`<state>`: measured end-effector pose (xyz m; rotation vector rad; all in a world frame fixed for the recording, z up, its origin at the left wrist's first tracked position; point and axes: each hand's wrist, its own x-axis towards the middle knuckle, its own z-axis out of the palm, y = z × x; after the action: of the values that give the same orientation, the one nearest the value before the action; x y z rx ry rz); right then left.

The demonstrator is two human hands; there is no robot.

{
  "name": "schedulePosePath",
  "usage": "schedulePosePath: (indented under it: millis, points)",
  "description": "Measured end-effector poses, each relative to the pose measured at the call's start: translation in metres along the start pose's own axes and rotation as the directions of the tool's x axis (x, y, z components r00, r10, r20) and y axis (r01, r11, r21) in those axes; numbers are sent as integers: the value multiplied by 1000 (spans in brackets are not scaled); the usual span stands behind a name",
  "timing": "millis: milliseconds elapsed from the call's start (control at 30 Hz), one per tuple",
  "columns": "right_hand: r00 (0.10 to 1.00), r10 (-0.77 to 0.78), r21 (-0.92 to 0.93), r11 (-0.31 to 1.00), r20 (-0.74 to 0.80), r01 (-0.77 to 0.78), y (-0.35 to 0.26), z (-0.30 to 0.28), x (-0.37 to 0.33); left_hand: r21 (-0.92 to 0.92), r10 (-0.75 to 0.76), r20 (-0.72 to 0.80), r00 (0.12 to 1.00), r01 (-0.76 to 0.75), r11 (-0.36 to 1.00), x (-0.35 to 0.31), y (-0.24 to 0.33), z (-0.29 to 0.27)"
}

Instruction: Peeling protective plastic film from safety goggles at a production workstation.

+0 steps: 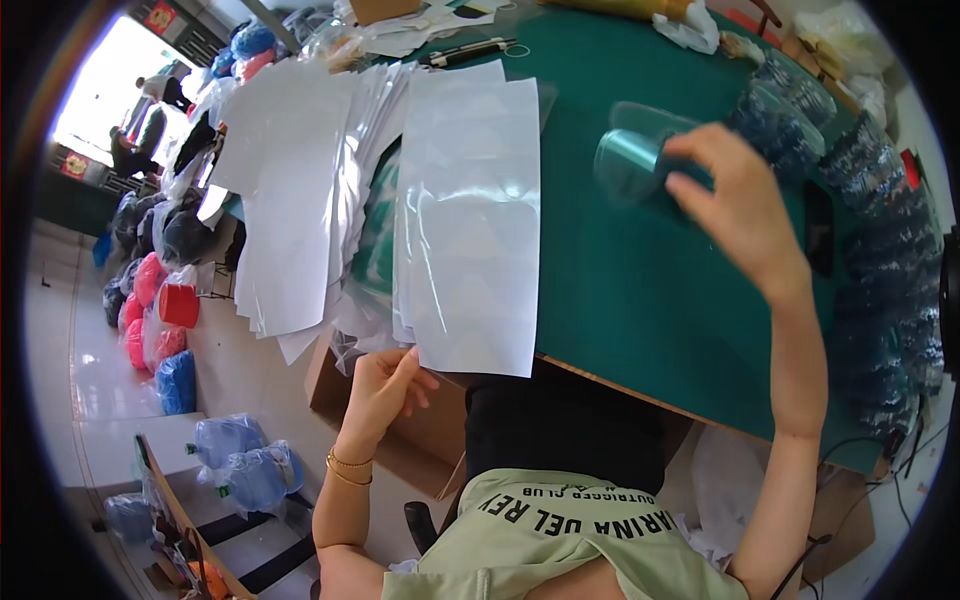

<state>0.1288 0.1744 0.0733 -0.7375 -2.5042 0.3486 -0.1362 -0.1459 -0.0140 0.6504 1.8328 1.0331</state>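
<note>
A stack of glossy white sheets (470, 260) lies in front of me, reaching past the table's near edge. The thumb and fingers of my left hand (385, 392) are closed at its near left corner, on the edge of the sheets. Over the table to the right, my right hand (735, 205) is smeared by motion. Between its thumb and fingers is a thin, clear curved plastic piece (630, 155). Whether this is one piece or more I cannot tell. Left of the stack spreads a second pile of white sheets (290, 190).
The green table (620, 290) carries long rows of nested clear plastic pieces (880, 280) at the right. A dark phone (819, 230) lies beside them. Pens (470, 52) lie at the far side. Below the table are a cardboard box (415, 440) and, farther left, large blue water bottles (255, 465).
</note>
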Motion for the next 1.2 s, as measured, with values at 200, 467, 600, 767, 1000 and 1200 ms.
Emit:
schedulePosePath:
  millis: [200,467,600,767,1000,1200]
  points:
    - [963,90,-12,996,254,-90,-30,39,-74,-374,-97,43,994,106,921,-7,4,5]
    - [936,157,-22,987,317,-158,-51,42,-89,-404,-13,-82,997,-21,915,-8,-7,8]
    - [968,145,-29,989,205,-143,-67,53,-86,-370,11,-57,998,-32,929,-9,-19,10]
    - [940,111,581,760,324,-290,-124,89,-74,-418,97,53,994,-66,906,-7,-16,15]
    - [785,47,674,483,618,-560,-155,136,-41,-382,291,66,954,-246,891,5,-22,17]
    - [737,14,650,460,676,-605,-153,136,-33,-402,327,48,944,-281,872,7,-28,13]
